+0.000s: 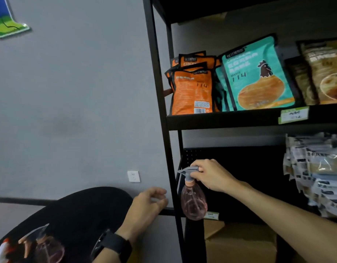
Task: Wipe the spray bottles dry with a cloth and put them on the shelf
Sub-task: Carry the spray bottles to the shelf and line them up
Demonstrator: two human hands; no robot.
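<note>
My right hand (211, 175) grips the grey trigger head of a clear pink spray bottle (193, 202), which hangs upright at the left end of the black shelf unit (220, 121), in the dark lower bay. My left hand (147, 205) hovers with relaxed fingers left of the shelf post and holds nothing. A second pink spray bottle (48, 247) lies on the round black table (82, 211) at the bottom left. Next to that bottle, a red and white cloth (4, 251) shows at the frame corner.
Orange (192, 90), teal (258, 76) and brown snack bags stand on the upper shelf. Pale packets (315, 171) hang at the right of the lower bay. A cardboard box (239, 242) sits below. A wall socket (133, 176) is on the grey wall.
</note>
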